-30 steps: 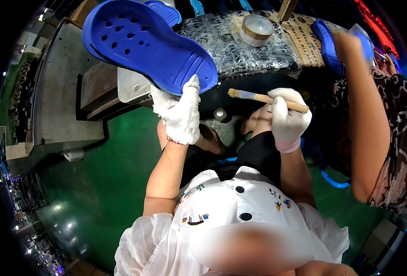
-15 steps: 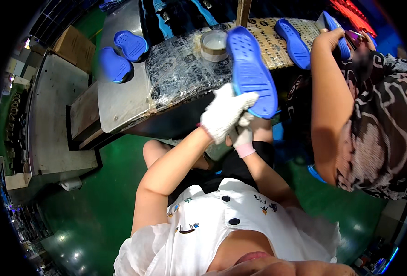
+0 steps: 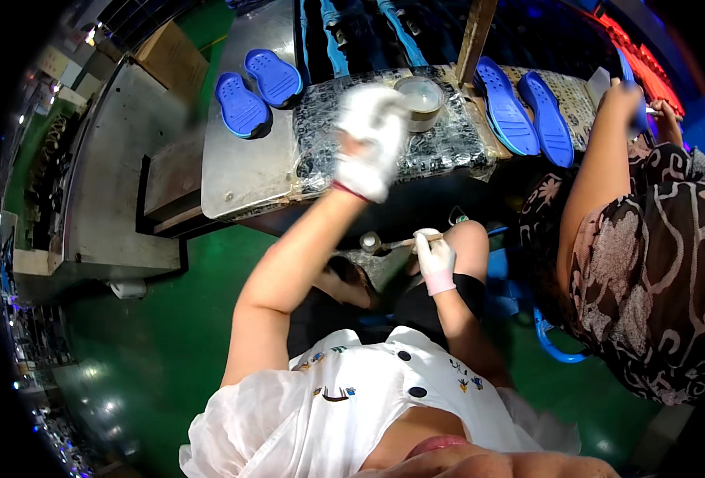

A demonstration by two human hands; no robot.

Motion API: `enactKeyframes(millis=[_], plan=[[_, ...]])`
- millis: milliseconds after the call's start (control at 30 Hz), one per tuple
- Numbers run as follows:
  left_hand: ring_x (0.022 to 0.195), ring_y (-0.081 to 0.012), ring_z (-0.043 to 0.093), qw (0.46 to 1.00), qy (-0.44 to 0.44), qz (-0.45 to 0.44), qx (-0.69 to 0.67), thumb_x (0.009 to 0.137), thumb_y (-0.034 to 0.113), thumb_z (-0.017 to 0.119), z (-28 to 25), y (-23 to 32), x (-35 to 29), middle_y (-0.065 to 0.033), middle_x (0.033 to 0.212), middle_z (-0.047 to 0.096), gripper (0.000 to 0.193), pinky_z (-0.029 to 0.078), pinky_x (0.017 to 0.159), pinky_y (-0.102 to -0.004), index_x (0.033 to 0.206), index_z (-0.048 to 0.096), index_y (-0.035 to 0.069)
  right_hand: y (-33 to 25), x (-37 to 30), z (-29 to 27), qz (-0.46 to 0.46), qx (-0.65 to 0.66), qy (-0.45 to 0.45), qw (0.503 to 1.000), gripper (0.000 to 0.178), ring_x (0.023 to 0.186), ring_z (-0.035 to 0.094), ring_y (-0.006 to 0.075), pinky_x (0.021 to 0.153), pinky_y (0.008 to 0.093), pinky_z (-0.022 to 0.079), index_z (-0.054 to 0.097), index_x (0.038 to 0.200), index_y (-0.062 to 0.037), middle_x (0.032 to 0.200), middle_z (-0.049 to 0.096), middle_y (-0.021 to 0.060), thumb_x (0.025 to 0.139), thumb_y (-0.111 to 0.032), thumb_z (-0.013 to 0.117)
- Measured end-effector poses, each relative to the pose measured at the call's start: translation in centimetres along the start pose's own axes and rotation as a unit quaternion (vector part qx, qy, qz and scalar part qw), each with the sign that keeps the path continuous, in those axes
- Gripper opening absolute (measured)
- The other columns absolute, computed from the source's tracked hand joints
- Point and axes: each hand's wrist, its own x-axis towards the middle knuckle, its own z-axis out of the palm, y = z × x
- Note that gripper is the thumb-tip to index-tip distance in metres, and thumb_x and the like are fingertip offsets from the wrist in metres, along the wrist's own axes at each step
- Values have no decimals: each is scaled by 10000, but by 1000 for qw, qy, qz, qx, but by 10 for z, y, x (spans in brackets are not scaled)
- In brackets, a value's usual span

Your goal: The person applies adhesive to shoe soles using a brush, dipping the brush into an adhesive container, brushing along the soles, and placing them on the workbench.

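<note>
My left hand (image 3: 371, 142), in a white knit glove, is over the plastic-wrapped near part of the bench, beside a roll of tape (image 3: 420, 103). Motion smears its fingers, and no sole shows in it. Low over my lap, my gloved right hand (image 3: 435, 259) is closed around the wooden handle of a brush-like tool (image 3: 398, 244) with a pale round end. One blue shoe sole (image 3: 505, 107) rests at the bench's right, alongside another blue sole (image 3: 547, 119). Farther left lie two more, a near blue sole (image 3: 242, 106) and a far blue sole (image 3: 273, 77).
At right sits a co-worker in patterned dark clothes (image 3: 639, 271), a blurred blue piece and a thin stick at their hands. A wooden post (image 3: 475, 40) rises from the bench (image 3: 237, 179). A metal cabinet (image 3: 113, 159) and a cardboard box (image 3: 173, 60) stand left.
My left hand has let go of the blue sole, which now lies beside the other one at the right, and has moved up and leftward. My right hand's tool has come into sight.
</note>
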Motion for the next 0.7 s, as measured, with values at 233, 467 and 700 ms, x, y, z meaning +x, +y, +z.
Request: enactKeyframes(millis=[233,467,700], plan=[[1267,-341,411,823,-300,-228,425,882,532,432,-110,-118,28,-158,1358,456,562,325,1051,-438,1300,514,166,-37,4,8,7,-63,-68,996,255,776,651,324,689,383,509,669,890,-81,787,665,139,882,-306,550],[919,-419,531,850,-311,-118,408,878,228,465,-144,-89,-14,-208,977,537,194,436,768,-502,907,536,50,-36,6,4,25,-91,-79,992,285,805,646,334,719,404,504,670,885,-79,842,666,161,870,-335,545],[868,-317,605,968,-109,-29,223,816,63,658,-184,-22,-60,-153,1005,591,179,496,774,-389,995,642,52,-32,2,3,18,-90,-76,993,289,809,641,339,721,410,499,666,878,-78,841,664,161,873,-337,538]])
